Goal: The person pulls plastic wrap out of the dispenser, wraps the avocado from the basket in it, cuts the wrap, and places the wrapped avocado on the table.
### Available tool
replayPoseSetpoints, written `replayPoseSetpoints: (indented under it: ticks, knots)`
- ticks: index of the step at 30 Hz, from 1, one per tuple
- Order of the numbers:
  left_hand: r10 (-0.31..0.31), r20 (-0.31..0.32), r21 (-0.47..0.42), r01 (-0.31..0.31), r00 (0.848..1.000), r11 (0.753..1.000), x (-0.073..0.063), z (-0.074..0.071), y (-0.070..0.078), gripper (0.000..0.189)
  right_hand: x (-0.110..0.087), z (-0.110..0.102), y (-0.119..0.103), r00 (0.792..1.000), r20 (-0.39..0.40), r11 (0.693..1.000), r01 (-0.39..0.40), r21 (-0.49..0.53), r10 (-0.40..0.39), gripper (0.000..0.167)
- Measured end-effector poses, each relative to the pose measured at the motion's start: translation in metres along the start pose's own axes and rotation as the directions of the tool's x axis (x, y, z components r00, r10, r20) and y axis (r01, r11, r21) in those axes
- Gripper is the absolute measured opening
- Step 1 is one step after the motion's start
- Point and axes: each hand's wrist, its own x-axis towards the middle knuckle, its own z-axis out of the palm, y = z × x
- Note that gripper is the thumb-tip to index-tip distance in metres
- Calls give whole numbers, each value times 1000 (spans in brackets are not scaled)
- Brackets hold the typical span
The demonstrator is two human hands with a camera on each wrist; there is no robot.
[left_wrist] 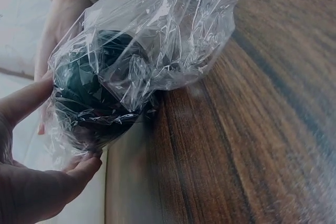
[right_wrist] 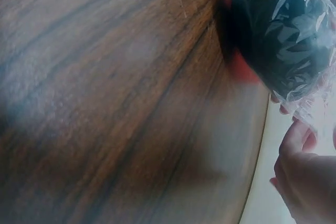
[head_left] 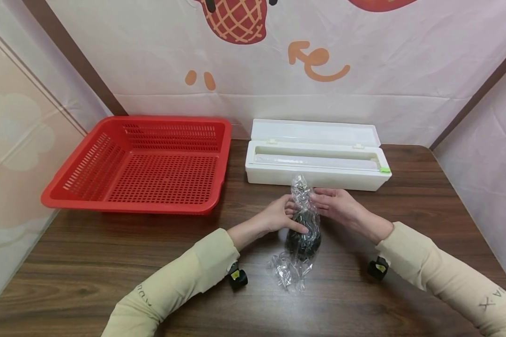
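A rounded dark green thing [head_left: 304, 242], its kind hard to tell through the plastic, lies on the table wrapped in clear cling film [head_left: 286, 273]. My left hand [head_left: 274, 216] grips it from the left, thumb on the near side and fingers beyond. In the left wrist view, thumb and fingers press the crinkled film against its dark surface. On the other side, my right hand [head_left: 341, 207] pinches the bunched film at the far end. Loose film spreads out at the near end. The right wrist view shows the smooth dark side under tight film, with the fingertips at the gathered plastic.
Behind the hands stands a white cling film box [head_left: 316, 178], lid raised, with a roll inside and a green slider at its right end. A red plastic basket [head_left: 130, 205] sits at the left on the brown wooden table [head_left: 109, 262]. A printed cloth hangs behind.
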Motion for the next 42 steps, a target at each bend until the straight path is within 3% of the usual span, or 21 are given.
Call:
replayPoseSetpoints:
  ticks: [8, 18, 23, 27, 30, 34, 36, 42]
  knots:
    - [11, 2, 4, -11, 1000, 1000, -1, 2, -1, 74, 3, 1, 1, 999, -5, 999, 42, 33, -41, 52]
    - [5, -18, 79, -4, 1000, 997, -2, 1, -2, 68, -2, 5, -5, 995, 14, 989, 99, 106, -101, 23]
    - [21, -16, 139, -19, 1000, 990, -4, 1, -3, 72, -5, 6, -5, 988, 31, 987, 147, 71, -150, 16]
    - [40, -14, 160, -37, 999, 986, -6, 0, -3, 72, -8, 6, -5, 983, 18, 979, 185, -89, -184, 25]
    - [56, -13, 193, -52, 998, 980, -7, -1, -4, 70, -11, 6, -4, 974, 26, 936, 225, -272, -226, 39]
    - [72, -17, 251, -65, 997, 966, -8, -3, -5, 66, -16, 6, -5, 951, 74, 852, 301, -429, -299, 37]
    - [78, -23, 288, -68, 997, 955, -8, -3, -6, 65, -18, 7, -4, 938, 99, 817, 338, -468, -332, 34]
    - [94, -13, 314, -86, 995, 945, -11, -2, -5, 62, -27, 7, 0, 897, 187, 753, 439, -491, -401, 28]
